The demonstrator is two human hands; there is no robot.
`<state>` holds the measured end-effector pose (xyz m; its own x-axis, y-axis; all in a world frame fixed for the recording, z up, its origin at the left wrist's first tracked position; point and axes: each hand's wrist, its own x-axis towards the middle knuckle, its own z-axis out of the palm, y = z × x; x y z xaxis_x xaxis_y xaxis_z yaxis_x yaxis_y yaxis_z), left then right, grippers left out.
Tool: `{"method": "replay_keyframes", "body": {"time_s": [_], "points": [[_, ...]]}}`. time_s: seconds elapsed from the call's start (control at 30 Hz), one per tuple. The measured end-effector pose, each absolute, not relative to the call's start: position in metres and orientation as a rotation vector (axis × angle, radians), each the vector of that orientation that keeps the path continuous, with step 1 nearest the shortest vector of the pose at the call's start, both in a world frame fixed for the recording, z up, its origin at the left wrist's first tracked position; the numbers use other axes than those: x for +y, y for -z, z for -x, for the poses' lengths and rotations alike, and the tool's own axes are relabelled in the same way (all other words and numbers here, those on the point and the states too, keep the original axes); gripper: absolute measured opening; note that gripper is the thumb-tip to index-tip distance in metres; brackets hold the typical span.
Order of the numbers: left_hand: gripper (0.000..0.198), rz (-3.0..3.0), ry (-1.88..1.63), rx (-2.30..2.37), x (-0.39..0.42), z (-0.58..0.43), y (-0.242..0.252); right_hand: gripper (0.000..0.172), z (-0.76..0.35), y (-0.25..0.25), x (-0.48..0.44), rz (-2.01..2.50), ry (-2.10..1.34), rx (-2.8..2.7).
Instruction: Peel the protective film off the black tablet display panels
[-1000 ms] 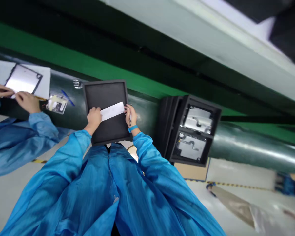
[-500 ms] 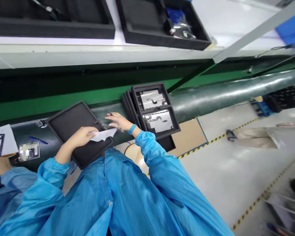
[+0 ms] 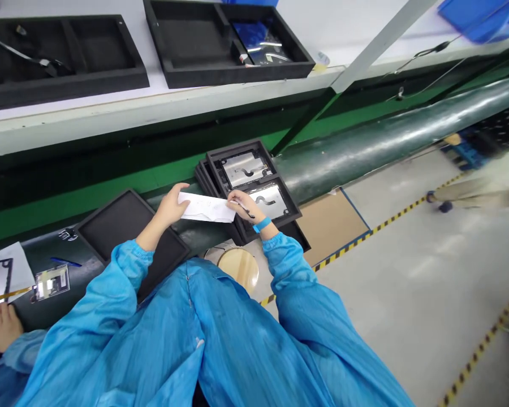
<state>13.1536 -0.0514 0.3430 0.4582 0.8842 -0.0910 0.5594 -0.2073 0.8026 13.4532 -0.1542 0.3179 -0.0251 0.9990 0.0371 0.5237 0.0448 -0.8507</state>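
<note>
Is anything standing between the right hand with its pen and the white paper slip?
Nothing visible does. The left hand pinches the white paper slip at one end, and the right hand, holding the pen, rests at its other end, above the black trays.

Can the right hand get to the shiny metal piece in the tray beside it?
Probably yes: the right hand sits right beside that uncovered metal plate, though it holds a pen and the paper slip.
</note>
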Motion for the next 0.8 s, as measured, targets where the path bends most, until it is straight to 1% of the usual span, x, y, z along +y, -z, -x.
{"method": "replay_keyframes", "body": {"time_s": [0.1, 0.27, 0.4, 0.53, 0.63, 0.7, 0.8], "points": [[0.065, -1.825, -0.573, 1.28, -0.052, -13.163, -0.337, 0.02, -13.482, -0.314, -0.146, 1.664, -0.675, -1.528], [0.051, -1.714, -0.561, 1.314, -0.085, -13.138, -0.312, 0.014, -13.543, -0.299, -0.117, 1.912, -0.358, -1.326], [0.05, -1.599, -0.481, 1.341, -0.134, -13.1, -0.283, 0.02, -13.573, -0.284, -0.097, 2.13, -0.212, -1.239], [0.061, -1.461, -0.471, 1.447, -0.183, -13.063, -0.26, 0.03, -13.567, -0.275, -0.093, 2.243, -0.06, -1.298], [0.066, -1.361, -0.479, 1.519, -0.213, -13.047, -0.248, 0.029, -13.549, -0.264, -0.097, 2.241, -0.05, -1.434], [0.069, -1.303, -0.485, 1.549, -0.228, -13.043, -0.243, 0.027, -13.537, -0.254, -0.098, 2.224, -0.096, -1.525], [0.069, -1.249, -0.485, 1.572, -0.242, -13.044, -0.24, 0.029, -13.529, -0.24, -0.101, 2.195, -0.168, -1.597]]}}
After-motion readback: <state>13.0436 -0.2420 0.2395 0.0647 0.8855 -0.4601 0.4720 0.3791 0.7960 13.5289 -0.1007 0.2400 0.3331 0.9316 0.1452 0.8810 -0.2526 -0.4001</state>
